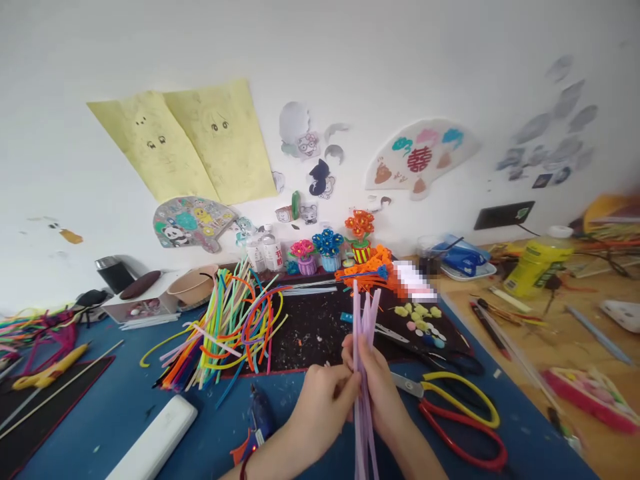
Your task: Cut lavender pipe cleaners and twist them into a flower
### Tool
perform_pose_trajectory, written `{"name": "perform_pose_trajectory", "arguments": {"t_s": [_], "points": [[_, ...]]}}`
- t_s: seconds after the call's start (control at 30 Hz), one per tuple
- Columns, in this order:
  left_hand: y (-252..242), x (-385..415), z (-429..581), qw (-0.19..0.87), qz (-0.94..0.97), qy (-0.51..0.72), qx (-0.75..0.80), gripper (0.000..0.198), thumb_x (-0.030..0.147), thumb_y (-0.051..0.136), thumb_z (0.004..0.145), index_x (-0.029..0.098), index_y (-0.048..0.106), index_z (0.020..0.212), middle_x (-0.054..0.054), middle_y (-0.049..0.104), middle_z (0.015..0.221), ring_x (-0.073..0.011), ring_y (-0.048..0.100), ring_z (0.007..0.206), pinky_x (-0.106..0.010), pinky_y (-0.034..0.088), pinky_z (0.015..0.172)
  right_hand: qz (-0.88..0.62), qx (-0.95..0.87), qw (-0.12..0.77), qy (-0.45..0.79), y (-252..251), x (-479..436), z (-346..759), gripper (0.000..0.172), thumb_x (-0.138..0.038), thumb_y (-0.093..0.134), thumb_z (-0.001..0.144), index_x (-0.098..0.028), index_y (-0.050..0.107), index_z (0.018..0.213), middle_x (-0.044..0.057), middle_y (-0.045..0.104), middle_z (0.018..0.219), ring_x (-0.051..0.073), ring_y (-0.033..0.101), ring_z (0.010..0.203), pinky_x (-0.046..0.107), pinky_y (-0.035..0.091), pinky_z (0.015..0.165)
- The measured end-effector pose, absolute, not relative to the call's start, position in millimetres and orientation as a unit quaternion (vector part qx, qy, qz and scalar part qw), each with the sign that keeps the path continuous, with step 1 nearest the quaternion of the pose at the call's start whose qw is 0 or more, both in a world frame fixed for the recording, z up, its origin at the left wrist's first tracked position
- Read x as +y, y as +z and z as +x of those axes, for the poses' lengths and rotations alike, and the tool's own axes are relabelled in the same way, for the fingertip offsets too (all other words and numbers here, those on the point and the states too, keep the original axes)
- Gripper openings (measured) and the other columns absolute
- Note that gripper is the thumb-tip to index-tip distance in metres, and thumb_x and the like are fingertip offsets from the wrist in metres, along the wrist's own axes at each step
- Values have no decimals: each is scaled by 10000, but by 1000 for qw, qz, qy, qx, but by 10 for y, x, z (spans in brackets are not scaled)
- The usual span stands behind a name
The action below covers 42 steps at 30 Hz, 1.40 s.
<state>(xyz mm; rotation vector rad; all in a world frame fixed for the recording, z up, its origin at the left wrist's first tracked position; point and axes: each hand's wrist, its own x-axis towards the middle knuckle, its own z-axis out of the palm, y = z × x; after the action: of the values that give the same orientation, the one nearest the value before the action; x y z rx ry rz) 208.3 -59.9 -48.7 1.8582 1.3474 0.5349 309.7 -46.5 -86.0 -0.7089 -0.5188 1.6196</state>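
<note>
My hands meet low in view, toward six o'clock. My left hand (320,407) comes in from seven o'clock on a bare left forearm (273,459) that points toward one o'clock. The wrist is straight and the fingers (344,381) are curled in a closed pinch reaching toward three o'clock. My right hand (381,387) rises from five o'clock, with the right forearm (420,460) angled toward eleven o'clock. Its back faces me, and its fingers are folded tight and pointing to twelve o'clock. The two hands touch, the right a little higher.
</note>
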Motion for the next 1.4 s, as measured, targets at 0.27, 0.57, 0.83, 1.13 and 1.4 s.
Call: {"name": "perform_pose_trajectory", "arguments": {"t_s": [0.27, 0.57, 0.83, 1.13, 1.4], "points": [[-435, -568, 2059, 340, 763, 194, 515, 375, 286, 424, 899, 163, 457, 546, 17, 538, 463, -72, 456, 434, -174, 320, 488, -297, -272, 611, 682, -840, -457, 3114, 337, -494, 679, 771, -176, 568, 764, -44, 441, 636, 79, 437, 502, 187, 376, 442], [-465, -628, 1963, 217, 844, 174, 459, 270, 245, 474, 911, 164, 593, 682, -17, 657, 678, -104, 568, 580, -196, 331, 537, -314, -306, 601, 668, -859, -480, 3157, 287, -367, 765, 719, -166, 628, 871, -27, 514, 670, 98, 466, 619, 197, 394, 580], [-439, -683, 1988, 144, 830, 79, 533, 323, 459, 472, 890, 164, 603, 871, -80, 690, 827, -213, 619, 679, -275, 290, 545, -187, -229, 647, 703, -838, -502, 3173, 196, -288, 673, 811, -240, 588, 982, 15, 634, 874, 160, 589, 808, 286, 460, 764], [-370, -674, 2097, 487, 732, 161, 449, 420, 423, 336, 949, 131, 594, 796, 21, 471, 648, -93, 408, 598, -216, 307, 552, -192, -232, 650, 698, -780, -451, 3346, 368, -458, 622, 834, -245, 564, 1129, 65, 693, 970, 209, 663, 831, 366, 504, 810], [-286, -791, 2091, 495, 679, 219, 497, 485, 491, 332, 935, 128, 608, 767, 31, 458, 547, -87, 417, 505, -212, 323, 501, -219, -271, 582, 735, -655, -561, 3458, 519, -305, 722, 781, -224, 522, 1253, 66, 719, 879, 188, 696, 741, 240, 523, 557]]}}
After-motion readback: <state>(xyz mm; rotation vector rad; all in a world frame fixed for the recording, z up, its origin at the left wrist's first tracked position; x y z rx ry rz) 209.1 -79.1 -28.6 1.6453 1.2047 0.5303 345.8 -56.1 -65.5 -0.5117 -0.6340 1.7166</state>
